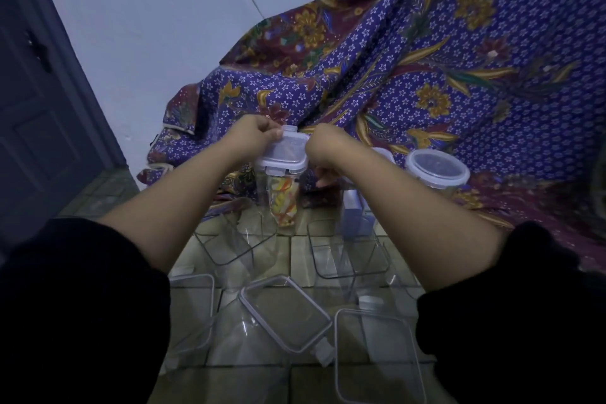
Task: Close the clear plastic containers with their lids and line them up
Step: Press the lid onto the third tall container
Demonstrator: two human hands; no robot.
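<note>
Tall clear container (283, 203) stands on the tiled floor (305, 259), with coloured pieces inside; we take it as our landmark. Its white-rimmed lid (284, 154) sits on top, slightly tilted, and we cannot tell whether the front clip is latched. The left hand (259, 134) pinches the lid's far-left flap between thumb and curled fingers. The right hand (324, 147) curls over the lid's right edge, fingertips hidden beneath, so we cannot tell whether they press a clip. We judge the container light, stiff, smooth-walled and tippy for its height. The lid looks thin but rigid, best taken at its flaps, with the body steadied low. Room: a patterned cloth (459, 59) hangs close behind the container, and a lidded round tub (437, 170) stands to its right. Two open square containers (229, 249) (351, 259) sit just in front of it, and loose lids (285, 311) lie nearer the camera still. We reckon free floor lies mostly to the container's left, toward the door (39, 108).
</note>
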